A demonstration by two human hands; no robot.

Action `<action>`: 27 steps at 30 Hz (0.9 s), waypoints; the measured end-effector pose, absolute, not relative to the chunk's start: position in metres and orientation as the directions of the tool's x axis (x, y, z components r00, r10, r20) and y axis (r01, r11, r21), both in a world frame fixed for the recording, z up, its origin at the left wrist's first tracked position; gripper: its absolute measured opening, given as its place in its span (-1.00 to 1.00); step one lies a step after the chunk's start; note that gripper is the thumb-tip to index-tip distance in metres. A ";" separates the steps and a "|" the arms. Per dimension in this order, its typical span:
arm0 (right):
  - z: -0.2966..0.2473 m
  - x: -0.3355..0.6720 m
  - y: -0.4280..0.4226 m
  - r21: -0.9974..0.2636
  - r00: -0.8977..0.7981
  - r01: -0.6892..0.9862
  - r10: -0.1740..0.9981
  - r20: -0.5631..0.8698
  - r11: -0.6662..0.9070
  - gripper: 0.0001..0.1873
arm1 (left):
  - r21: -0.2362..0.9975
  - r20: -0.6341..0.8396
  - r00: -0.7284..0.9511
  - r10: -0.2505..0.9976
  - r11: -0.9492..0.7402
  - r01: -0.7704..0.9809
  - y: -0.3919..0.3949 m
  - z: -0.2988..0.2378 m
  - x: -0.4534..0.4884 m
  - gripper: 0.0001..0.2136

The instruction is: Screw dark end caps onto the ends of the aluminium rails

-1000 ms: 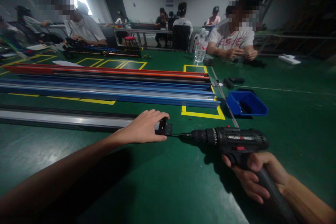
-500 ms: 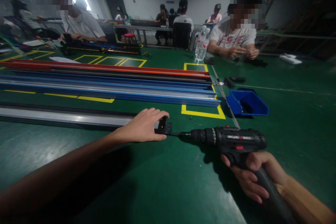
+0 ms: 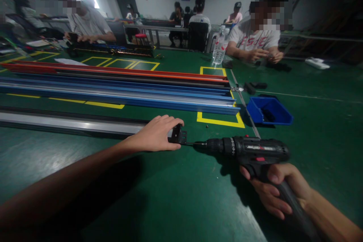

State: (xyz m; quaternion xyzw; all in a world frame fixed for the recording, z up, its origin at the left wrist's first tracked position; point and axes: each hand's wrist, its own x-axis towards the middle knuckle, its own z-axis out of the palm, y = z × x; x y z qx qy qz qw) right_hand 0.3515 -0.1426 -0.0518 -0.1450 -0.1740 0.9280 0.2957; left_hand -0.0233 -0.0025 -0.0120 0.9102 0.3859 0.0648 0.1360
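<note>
My left hand (image 3: 157, 133) wraps over the right end of a long black and silver metal rail (image 3: 79, 124) lying on the green table. Its fingers press a black end bracket (image 3: 176, 134) at the rail's tip. In my right hand (image 3: 272, 189) is a black cordless drill (image 3: 255, 149), held by its handle and pointing left. The drill's thin bit (image 3: 195, 144) reaches the lower part of the bracket; its exact contact point is too small to make out. A small dark screw-like piece (image 3: 207, 126) lies on the table beyond the bit.
Blue rails (image 3: 141, 96) and an orange rail (image 3: 119, 70) lie parallel behind my rail. A blue bin (image 3: 269, 111) with dark parts stands right, near small black pieces (image 3: 255, 86). Water bottles (image 3: 219, 47) stand farther back. Two co-workers sit across the table.
The camera view has shifted slightly, moving the background a little to the right. My hands, the rail and the drill keep nearly the same positions relative to each other.
</note>
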 end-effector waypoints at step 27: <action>-0.051 0.349 -0.137 -0.427 -0.780 -0.468 0.589 -0.210 -0.773 -0.58 | 0.315 0.011 0.684 0.730 -0.651 0.691 -0.005 -0.008 -0.020 -0.46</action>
